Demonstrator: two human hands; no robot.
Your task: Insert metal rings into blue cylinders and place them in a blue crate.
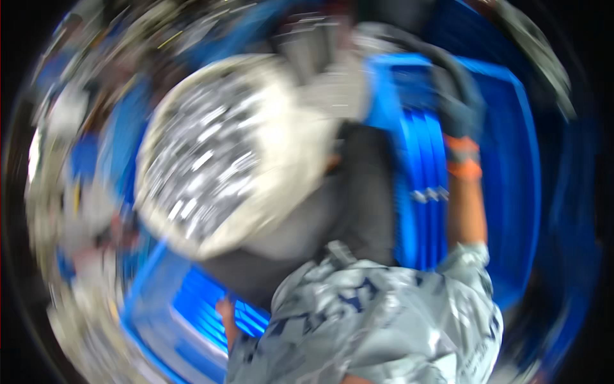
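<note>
Motion smears the whole head view. My right hand [459, 105], in a dark grey glove with an orange cuff, is over the blue crate [528, 192] on the right. Just beside it lie several long bright-blue pieces [422, 153] in a row, with small pale marks near their middle. The glove's fingers are too blurred to show a grip. At lower left my left hand [226, 311] is beside another blue crate [146, 342], close to the bright-blue pieces [198, 304] inside it; its fingers are indistinct.
Between the crates stands a wide cream-coloured container [288, 147] holding many shiny, silvery small pieces [204, 150]. My dark-clad leg [368, 192] is beside it. Blurred clutter with blue and white shapes fills the left side. A dark blue surface [569, 211] lies at far right.
</note>
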